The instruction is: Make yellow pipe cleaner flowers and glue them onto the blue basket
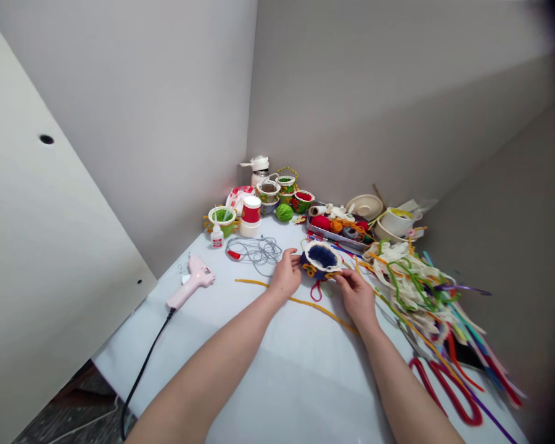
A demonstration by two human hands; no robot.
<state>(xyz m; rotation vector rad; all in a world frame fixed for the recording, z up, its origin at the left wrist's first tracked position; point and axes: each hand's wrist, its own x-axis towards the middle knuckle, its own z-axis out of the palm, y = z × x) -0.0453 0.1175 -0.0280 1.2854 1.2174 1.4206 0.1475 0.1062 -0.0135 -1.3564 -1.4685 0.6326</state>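
Between my hands is a small dark blue yarn-covered basket (322, 258) with a white braided rim and orange trim on its side. My left hand (287, 271) grips its left side, fingers against the wall. On the lower right side, my right hand (354, 293) pinches the basket near the orange trim. A length of mustard yarn (321, 308) lies on the table and passes under my left wrist. Close below the basket sits a small red yarn loop (316, 291).
A pink glue gun (192, 282) lies left, its black cord running off the edge. Behind are a glue bottle (217, 236), grey cord (259, 251), a green yarn ball (284, 213) and a yarn tray (340, 233). Red-handled scissors (456, 394) and a strip pile (411, 277) lie right.
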